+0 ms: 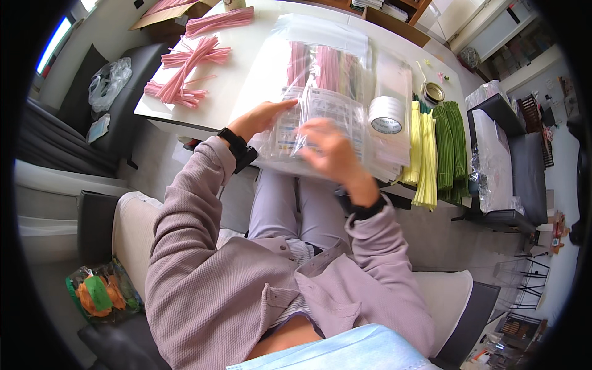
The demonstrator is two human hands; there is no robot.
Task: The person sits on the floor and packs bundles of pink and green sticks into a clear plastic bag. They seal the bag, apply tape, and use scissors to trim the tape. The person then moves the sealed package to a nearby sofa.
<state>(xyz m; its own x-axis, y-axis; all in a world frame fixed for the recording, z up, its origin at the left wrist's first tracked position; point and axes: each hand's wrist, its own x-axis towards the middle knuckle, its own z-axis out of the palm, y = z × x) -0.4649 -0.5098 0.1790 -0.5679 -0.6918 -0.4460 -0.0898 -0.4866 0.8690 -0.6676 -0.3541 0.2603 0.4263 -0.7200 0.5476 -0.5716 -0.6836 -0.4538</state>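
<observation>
A clear plastic bag (303, 76) with pink fuzzy stems and a printed sheet lies before me, over similar filled bags. At its left side is my left hand (263, 116), thumb on the plastic. My right hand (326, 143) is blurred above the bag's lower part; whether its fingers pinch the film is unclear. Pink stem bundles (192, 69) lie at the table's left. To the right, rolls of tape (386, 115) rest on flat clear bags (393, 78), beside yellow stem bundles (423, 152) and green stem bundles (449, 148).
The white table (231, 95) has its near edge in front of my lap. A round metal tin (433, 92) stands at its right, near small pink and yellow pieces. A cardboard box (171, 16) is beyond the far left corner. Dark chairs (129, 115) stand at both sides.
</observation>
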